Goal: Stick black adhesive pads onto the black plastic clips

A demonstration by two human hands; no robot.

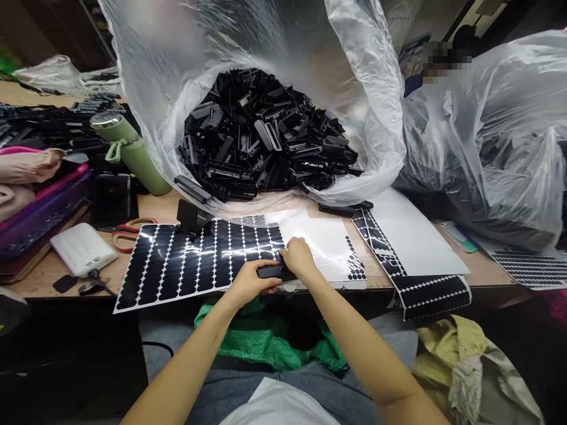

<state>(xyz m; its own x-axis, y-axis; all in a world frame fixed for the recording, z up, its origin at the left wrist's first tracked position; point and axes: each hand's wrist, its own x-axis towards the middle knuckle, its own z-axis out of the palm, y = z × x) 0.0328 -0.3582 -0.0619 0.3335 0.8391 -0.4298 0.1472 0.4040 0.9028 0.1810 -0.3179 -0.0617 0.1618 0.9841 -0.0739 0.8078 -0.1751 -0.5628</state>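
Note:
A small black plastic part (271, 272) is held at the table's front edge. My left hand (248, 282) grips its left end, thumb on top and fingers beneath. With fingers curled, my right hand (299, 257) closes on the part's right end; its fingertips are partly hidden. Under and beside my hands lies a sheet of black rounded stickers (199, 254). To the right is a white backing sheet (330, 236) with a few black dots left along its edge. Another black part (193, 217) stands on the sticker sheet.
A large clear plastic bag (381, 118) full of black plastic parts (261, 141) lies open behind the sheets. At left are a green bottle (139, 156), red-handled scissors (128, 233), a white power bank (84, 249) and a phone (111, 198). More sticker sheets (432, 295) overhang the edge at right.

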